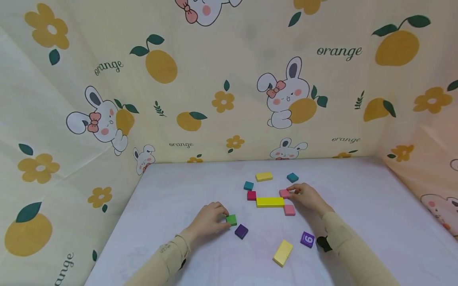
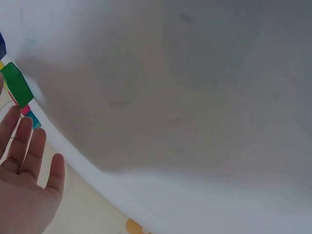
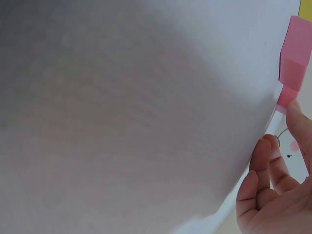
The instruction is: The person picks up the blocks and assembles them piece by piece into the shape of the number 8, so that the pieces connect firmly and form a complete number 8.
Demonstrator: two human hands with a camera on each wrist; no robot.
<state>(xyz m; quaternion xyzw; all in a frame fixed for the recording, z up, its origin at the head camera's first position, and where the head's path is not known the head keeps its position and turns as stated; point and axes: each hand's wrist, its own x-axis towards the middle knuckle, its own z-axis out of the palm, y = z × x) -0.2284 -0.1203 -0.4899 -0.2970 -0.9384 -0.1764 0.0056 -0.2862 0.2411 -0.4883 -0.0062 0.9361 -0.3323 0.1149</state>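
My left hand point(image 1: 211, 219) pinches a green block point(image 1: 231, 220) between thumb and fingertips on the white table; the left wrist view also shows this green block point(image 2: 18, 85) at the fingertips. Just to its right lies a dark purple block point(image 1: 241, 231). My right hand point(image 1: 307, 197) has thumb and index finger on a small pink block point(image 1: 284, 194) at the right end of a long yellow block point(image 1: 270, 202). A second pink block point(image 1: 289, 210) sits just below it. At the yellow block's left end is a red block point(image 1: 251, 195).
Behind the row lie a teal block point(image 1: 248, 185), a yellow block point(image 1: 264, 176) and another teal block point(image 1: 292, 177). Nearer are a pale yellow block point(image 1: 283, 253) and a purple block marked with a digit point(image 1: 307, 239). A patterned cloth point(image 1: 214, 51) hangs behind the table.
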